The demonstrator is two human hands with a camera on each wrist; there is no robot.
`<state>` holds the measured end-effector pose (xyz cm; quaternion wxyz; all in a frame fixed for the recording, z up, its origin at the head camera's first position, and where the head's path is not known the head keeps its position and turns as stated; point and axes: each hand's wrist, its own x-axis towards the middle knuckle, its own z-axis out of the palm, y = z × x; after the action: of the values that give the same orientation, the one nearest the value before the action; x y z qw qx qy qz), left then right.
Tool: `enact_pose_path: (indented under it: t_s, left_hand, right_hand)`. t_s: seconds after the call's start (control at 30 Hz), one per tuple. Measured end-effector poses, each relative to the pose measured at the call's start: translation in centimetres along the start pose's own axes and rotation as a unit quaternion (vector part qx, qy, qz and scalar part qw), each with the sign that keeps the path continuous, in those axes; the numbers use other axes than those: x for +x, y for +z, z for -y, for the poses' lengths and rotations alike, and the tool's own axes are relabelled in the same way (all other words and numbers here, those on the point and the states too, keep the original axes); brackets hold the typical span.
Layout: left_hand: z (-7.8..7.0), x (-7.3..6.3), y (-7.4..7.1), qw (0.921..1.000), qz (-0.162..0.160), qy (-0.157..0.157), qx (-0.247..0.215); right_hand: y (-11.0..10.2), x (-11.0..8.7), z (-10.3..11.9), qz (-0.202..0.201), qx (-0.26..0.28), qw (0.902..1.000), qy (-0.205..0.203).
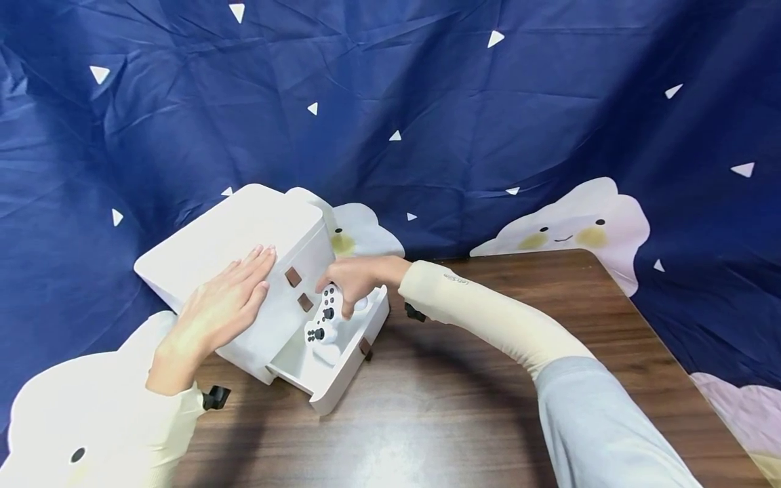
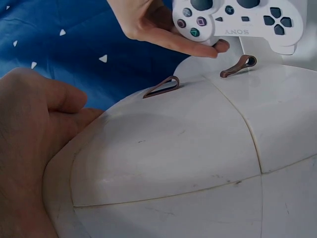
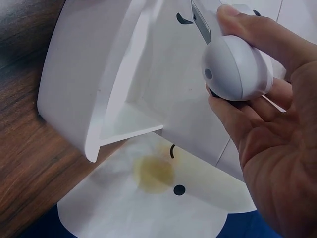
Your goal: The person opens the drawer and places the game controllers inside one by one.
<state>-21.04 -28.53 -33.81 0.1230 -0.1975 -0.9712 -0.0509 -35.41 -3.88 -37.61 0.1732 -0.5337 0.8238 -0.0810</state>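
A white game controller (image 1: pixel 328 314) with black buttons and sticks is tilted over the pulled-out bottom drawer (image 1: pixel 348 375) of a white cabinet (image 1: pixel 234 227). My right hand (image 1: pixel 361 276) grips it by one end; in the right wrist view the thumb and fingers curl round that rounded handle (image 3: pixel 233 69). The controller's face, marked SONY, shows upside down in the left wrist view. On the cabinet's top lies my left hand (image 1: pixel 227 303), its fingers straight and pressed to the surface near the front edge.
Brown pull tabs (image 1: pixel 293 276) mark the cabinet's upper drawers, which are closed. The cabinet stands on a dark wooden table (image 1: pixel 464 407), left of its middle. Behind hangs a blue cloth (image 1: pixel 427 88) with white triangles and clouds.
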Motion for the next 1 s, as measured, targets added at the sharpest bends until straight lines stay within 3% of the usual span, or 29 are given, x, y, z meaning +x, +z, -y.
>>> enact_pose_path:
  t_s: [0.43,0.73,1.0]
  left_hand:
    - [-0.1,-0.1,-0.1,1.0,0.006,-0.006,0.002]
    - [-0.1,-0.1,-0.1,0.9999,0.008,-0.01,0.0]
    - [0.0,-0.1,0.0,0.9999,0.008,-0.012,-0.001]
  right_hand:
    - [0.8,1.1,-0.6,0.018,-0.021,0.9995,-0.015]
    - [0.8,1.7,-0.3,0.07,-0.038,0.9964,0.03]
    - [1.6,2.4,-0.1,0.074,-0.099,0.9906,0.058]
